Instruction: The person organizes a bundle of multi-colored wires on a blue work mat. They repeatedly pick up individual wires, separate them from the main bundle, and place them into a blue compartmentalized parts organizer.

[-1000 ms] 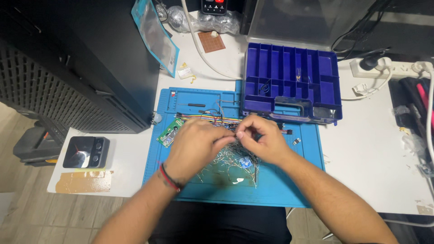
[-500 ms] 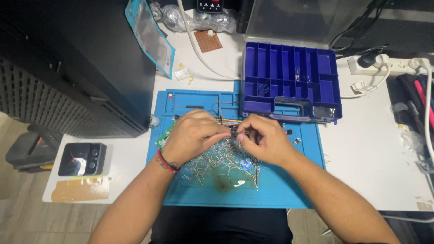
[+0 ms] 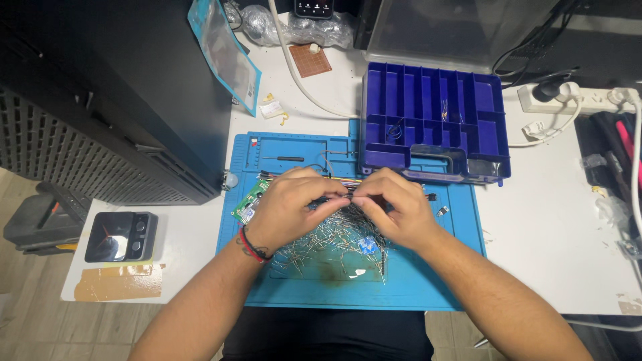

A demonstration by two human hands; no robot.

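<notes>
Left hand and right hand together over middle of blue work mat, fingertips meeting at centre. Both pinched narrow on something small and dark between them; cannot tell exactly what, too small and mostly hidden by fingers. Red-and-black band on left wrist. Directly under the hands: loose pile of thin-legged wire components, spread across mat centre, one small blue part lying in the pile just below right hand. Green circuit board on mat, partly covered by left hand. Bundle of coloured jumper wires just behind the fingers, running across mat. Small dark screwdriver near mat's far edge, apart from hands. Dark blue compartment organiser open behind mat, right of centre, near edge overlapping mat; a few wire parts in some compartments. Small brown perfboard farther back on white table. White power strip at far right. Black device with round lenses on table left of mat, well apart from hands.
</notes>
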